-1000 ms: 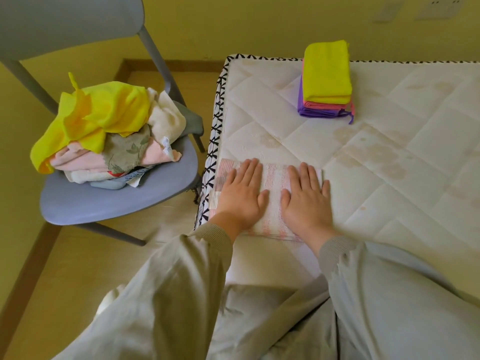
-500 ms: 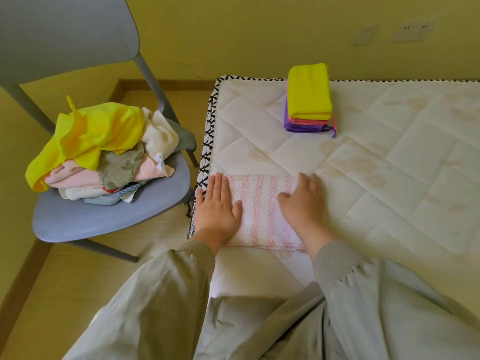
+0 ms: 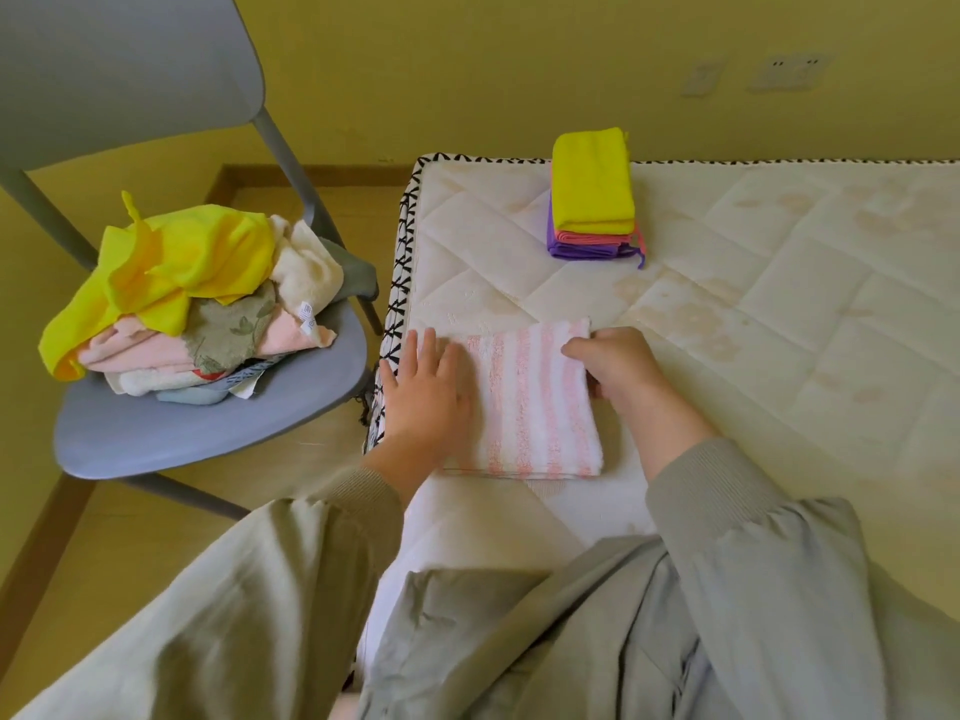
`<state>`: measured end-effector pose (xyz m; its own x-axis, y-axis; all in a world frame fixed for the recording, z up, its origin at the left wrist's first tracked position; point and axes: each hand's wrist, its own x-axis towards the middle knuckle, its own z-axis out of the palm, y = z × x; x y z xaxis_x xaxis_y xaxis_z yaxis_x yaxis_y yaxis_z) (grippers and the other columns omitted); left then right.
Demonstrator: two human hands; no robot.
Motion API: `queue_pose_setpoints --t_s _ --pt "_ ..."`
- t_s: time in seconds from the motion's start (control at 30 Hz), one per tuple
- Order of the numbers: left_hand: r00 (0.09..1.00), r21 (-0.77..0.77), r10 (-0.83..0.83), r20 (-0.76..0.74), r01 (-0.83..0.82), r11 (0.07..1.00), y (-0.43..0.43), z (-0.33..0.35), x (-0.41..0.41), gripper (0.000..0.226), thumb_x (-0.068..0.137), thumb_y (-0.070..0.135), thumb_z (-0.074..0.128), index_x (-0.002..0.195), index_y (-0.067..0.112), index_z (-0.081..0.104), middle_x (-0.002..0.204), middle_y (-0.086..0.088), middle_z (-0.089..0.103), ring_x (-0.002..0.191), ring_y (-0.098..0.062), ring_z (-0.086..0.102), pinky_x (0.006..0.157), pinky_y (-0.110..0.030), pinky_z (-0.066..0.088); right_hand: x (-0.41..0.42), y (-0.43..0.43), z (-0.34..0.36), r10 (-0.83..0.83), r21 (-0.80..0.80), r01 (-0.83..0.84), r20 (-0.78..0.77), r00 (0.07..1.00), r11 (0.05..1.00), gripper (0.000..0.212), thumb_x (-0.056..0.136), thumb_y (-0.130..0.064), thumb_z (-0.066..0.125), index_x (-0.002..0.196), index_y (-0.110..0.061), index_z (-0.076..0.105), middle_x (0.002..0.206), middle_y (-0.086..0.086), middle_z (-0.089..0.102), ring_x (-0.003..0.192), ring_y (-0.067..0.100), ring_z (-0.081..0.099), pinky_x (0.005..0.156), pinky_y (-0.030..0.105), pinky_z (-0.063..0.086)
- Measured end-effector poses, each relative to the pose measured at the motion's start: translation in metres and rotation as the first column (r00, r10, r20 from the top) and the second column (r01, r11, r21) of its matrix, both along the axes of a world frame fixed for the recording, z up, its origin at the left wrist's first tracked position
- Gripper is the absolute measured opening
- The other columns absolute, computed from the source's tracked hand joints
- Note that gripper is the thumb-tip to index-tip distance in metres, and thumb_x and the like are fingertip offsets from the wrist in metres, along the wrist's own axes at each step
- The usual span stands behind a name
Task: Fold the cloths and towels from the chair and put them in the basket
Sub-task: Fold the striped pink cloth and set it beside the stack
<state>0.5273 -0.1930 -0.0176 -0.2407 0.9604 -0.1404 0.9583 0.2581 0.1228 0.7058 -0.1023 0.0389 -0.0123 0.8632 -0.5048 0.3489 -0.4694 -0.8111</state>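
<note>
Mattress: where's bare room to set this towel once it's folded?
Widest bare patch: the mattress right of the stack and the right hand, out to the frame edge. A smaller one lies between stack and towel. Crowded: the near left corner, where the left hand presses the towel and the right pinches its edge; the chair carries the pile.

Chair point(image 3: 208, 423) back cropped at top left; mattress point(image 3: 779, 304) cropped at right. Towel point(image 3: 535, 397) left edge covered by left hand point(image 3: 426, 392); fingertips of right hand point(image 3: 618, 366) hidden at its right edge. Lower pile point(image 3: 197, 293) layers buried; label point(image 3: 307, 317) unreadable; sockets point(image 3: 789, 72) blurred.
</note>
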Motion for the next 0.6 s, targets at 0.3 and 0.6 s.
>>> queue_pose_setpoints --t_s 0.3,0.6 --pt "0.813 0.233 -0.12 0.569 -0.019 0.972 -0.003 0.047 0.023 0.075 0.083 -0.001 0.055 0.149 0.018 0.025 0.154 -0.003 0.026 0.142 -0.019 0.019 0.111 -0.023 0.022 0.0 -0.017 0.02 0.288 0.318 -0.305 0.101 0.952 0.898 0.016 0.082 -0.003 0.064 0.069 0.002 0.055 0.06 0.004 0.034 0.056 0.016 0.031 0.052 0.025 0.024" --pt "0.792 0.036 -0.173 0.586 0.188 0.982 0.042 0.113 -0.003 0.027 0.087 0.014 0.065 0.114 0.012 0.065 0.1 -0.001 0.06 0.092 -0.014 0.055 0.073 -0.017 0.044 0.0 -0.01 0.02 0.423 0.38 -0.43 0.106 0.9 0.819 0.023 0.079 -0.008 0.072 0.075 0.01 0.059 0.065 0.017 0.048 0.065 0.015 0.041 0.062 0.026 0.029"
